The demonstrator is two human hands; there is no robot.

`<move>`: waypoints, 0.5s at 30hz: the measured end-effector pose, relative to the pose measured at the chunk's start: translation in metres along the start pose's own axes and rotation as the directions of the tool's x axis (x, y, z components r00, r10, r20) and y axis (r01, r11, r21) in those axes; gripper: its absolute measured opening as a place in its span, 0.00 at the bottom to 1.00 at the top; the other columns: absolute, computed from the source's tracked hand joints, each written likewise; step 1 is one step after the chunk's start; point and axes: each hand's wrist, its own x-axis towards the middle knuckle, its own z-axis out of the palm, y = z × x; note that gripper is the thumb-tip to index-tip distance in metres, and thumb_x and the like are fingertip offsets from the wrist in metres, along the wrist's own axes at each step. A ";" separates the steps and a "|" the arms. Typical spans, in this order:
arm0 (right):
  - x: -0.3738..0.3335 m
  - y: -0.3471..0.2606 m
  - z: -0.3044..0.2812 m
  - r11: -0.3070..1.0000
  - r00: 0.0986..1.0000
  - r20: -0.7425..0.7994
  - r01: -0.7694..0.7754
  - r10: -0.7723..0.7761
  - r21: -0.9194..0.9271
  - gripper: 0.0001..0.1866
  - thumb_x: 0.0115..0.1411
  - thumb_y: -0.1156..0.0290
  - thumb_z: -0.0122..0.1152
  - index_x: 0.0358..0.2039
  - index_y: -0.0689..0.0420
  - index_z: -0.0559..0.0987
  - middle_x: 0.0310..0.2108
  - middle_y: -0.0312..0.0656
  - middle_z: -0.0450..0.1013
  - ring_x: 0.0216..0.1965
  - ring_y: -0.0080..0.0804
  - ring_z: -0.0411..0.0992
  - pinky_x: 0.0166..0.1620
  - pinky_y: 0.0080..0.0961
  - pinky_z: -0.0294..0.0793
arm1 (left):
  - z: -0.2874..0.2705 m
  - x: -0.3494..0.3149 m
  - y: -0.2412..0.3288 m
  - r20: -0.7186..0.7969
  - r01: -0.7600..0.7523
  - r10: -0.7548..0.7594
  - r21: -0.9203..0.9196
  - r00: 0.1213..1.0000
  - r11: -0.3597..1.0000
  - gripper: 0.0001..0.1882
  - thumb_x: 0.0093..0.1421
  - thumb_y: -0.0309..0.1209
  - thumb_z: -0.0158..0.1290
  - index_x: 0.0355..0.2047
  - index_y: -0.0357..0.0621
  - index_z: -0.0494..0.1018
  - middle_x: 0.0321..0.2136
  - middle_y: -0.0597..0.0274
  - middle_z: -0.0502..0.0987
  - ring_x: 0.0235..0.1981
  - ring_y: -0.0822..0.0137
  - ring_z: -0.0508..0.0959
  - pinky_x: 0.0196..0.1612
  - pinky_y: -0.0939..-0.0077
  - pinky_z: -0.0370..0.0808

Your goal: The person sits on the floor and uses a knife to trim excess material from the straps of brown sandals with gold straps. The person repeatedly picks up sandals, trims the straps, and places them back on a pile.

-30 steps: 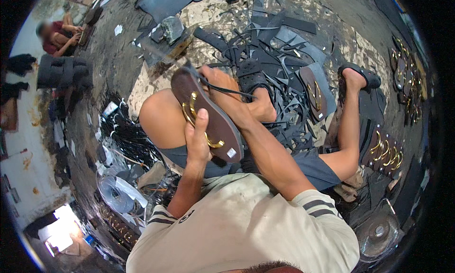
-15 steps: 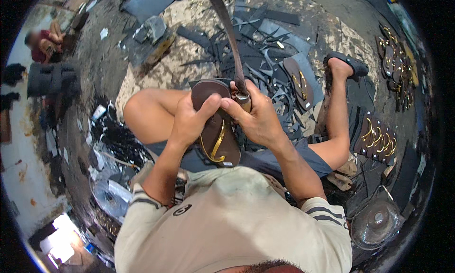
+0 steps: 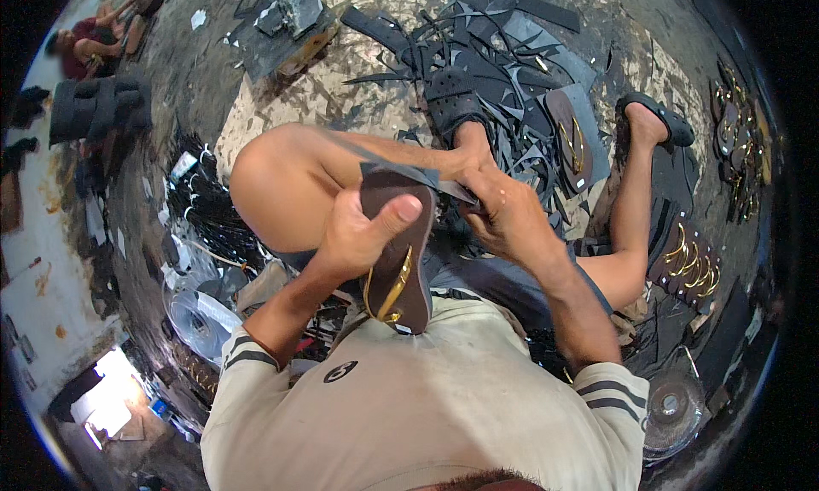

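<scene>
My left hand grips a brown flip-flop with a gold strap, its heel end toward my body. The thumb lies on top of the sole and the fingers are hidden beneath. Dark sheet material sticks out past the sole's far end. My right hand is closed round a long knife, whose handle is hidden in the fist. Its blade reaches left along the sole's far end, partly smeared by motion. Whether the edge touches the material I cannot tell.
Black offcuts heap beyond my legs, with another gold-strapped flip-flop beside them. More flip-flops lie in a row at right. A fan, a clear plastic roll and a stone block surround me. Another person sits far left.
The knife has swung from pointing away to lying leftward across the sole's far end. My right thumb has left the sole. The flip-flop sits closer to my body.
</scene>
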 end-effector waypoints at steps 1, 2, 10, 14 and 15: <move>0.011 -0.010 -0.014 1.000 0.998 0.060 0.022 -0.023 0.004 0.26 0.47 0.82 0.63 0.49 0.54 0.72 0.37 0.51 0.72 0.37 0.55 0.74 0.36 0.42 0.74 | 0.002 -0.002 0.000 -0.004 -0.019 0.019 0.006 1.000 1.000 0.21 0.61 0.44 0.60 0.43 0.38 0.74 0.34 0.67 0.78 0.36 0.77 0.75 0.41 0.79 0.74; 0.022 -0.020 -0.027 0.999 0.992 0.120 0.046 -0.047 0.014 0.27 0.47 0.82 0.63 0.50 0.54 0.71 0.37 0.51 0.72 0.37 0.55 0.74 0.37 0.43 0.74 | 0.002 -0.005 0.003 0.048 0.007 -0.008 0.009 0.999 1.000 0.20 0.61 0.43 0.60 0.43 0.38 0.74 0.34 0.67 0.78 0.37 0.77 0.75 0.41 0.78 0.74; 0.053 -0.025 -0.067 0.795 0.931 0.331 -0.317 0.156 0.516 0.14 0.63 0.62 0.62 0.40 0.60 0.78 0.26 0.30 0.72 0.26 0.15 0.68 0.27 0.18 0.68 | 0.003 0.009 0.005 0.226 0.020 -0.035 0.068 0.974 0.998 0.24 0.66 0.46 0.53 0.52 0.37 0.70 0.44 0.61 0.76 0.43 0.73 0.76 0.48 0.74 0.73; 0.032 -0.018 -0.082 0.542 0.902 0.223 -0.403 0.369 0.737 0.15 0.63 0.60 0.63 0.41 0.59 0.77 0.29 0.33 0.74 0.25 0.15 0.69 0.26 0.16 0.69 | -0.005 0.052 -0.030 0.461 0.297 0.026 -0.614 0.887 0.731 0.27 0.71 0.46 0.40 0.60 0.38 0.62 0.53 0.52 0.72 0.51 0.63 0.75 0.55 0.66 0.73; 0.024 -0.014 -0.079 0.426 0.866 0.069 -0.310 0.495 0.850 0.15 0.62 0.61 0.63 0.42 0.59 0.76 0.29 0.35 0.75 0.25 0.18 0.71 0.25 0.17 0.72 | -0.010 0.067 -0.042 0.546 0.458 -0.028 -0.673 0.837 0.581 0.26 0.71 0.44 0.42 0.60 0.38 0.61 0.53 0.51 0.72 0.52 0.62 0.75 0.56 0.65 0.73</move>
